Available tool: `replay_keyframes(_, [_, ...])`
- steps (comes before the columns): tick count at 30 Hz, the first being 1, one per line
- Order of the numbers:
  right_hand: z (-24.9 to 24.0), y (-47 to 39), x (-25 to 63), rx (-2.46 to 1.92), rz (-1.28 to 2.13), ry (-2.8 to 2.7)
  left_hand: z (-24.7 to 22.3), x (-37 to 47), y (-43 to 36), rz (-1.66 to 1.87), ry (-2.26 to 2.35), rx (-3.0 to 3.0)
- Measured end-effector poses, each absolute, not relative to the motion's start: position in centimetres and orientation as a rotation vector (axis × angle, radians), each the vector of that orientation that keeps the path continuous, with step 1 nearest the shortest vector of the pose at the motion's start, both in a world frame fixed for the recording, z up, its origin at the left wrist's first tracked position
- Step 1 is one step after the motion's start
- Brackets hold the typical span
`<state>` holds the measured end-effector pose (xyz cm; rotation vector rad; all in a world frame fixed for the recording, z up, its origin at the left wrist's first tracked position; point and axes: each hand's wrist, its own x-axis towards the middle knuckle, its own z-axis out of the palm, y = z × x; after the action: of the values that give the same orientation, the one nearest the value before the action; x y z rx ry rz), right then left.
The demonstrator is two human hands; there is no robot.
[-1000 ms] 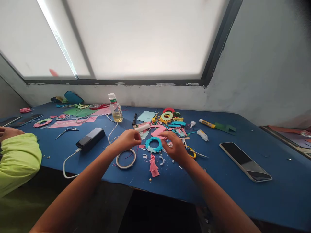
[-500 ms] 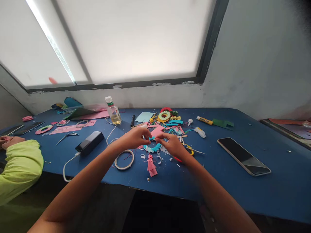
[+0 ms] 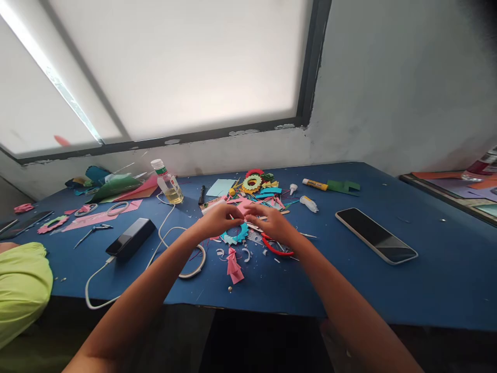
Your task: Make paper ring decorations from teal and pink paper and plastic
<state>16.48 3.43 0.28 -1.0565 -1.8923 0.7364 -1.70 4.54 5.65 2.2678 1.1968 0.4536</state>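
Left hand (image 3: 218,219): fingers bent inward, toward the right fingertips; cannot tell if gripping anything
Right hand (image 3: 274,224): fingers curved to meet the left ones, tips close together; grip likewise hidden
Blue paper ring (image 3: 239,237): just below the fingertips, on the near side, partly covered by the left hand; round, so without a long axis; nearer the left fingers than the right
Pink pleated strip (image 3: 233,267): farther below the fingers, past the ring; long axis running toward the front edge of the counter (image 3: 349,290); nearer the left fingers
Red handle (image 3: 277,252): below the right fingers, beside the right forearm
Paper scraps (image 3: 269,190): beyond both sets of fingers; heaped
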Motion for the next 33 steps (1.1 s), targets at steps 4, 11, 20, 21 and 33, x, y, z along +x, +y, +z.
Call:
replay_keyframes(4, [0.0,3.0,15.9,-0.964,0.905,-1.973,5.5,-1.2,4.5,0.545,1.144,2.234])
replay_keyframes(11, [0.7,3.3,17.0,-0.938,0.932,-1.823,5.1,-1.3,4.2,0.569,1.141,2.183])
replay_keyframes(20, [1.7,3.6,18.5,-0.893,0.834,-1.429,4.8,-2.1,3.6,0.581,1.196,2.035])
replay_keyframes(21, [1.6,3.6,18.6,-0.897,0.820,-1.404,4.7,-2.2,3.5,0.586,1.206,2.007])
replay_keyframes(33, [0.0,4.2,17.7,-1.116,0.975,-1.720,2.6,-3.2,1.7,0.456,1.209,1.777])
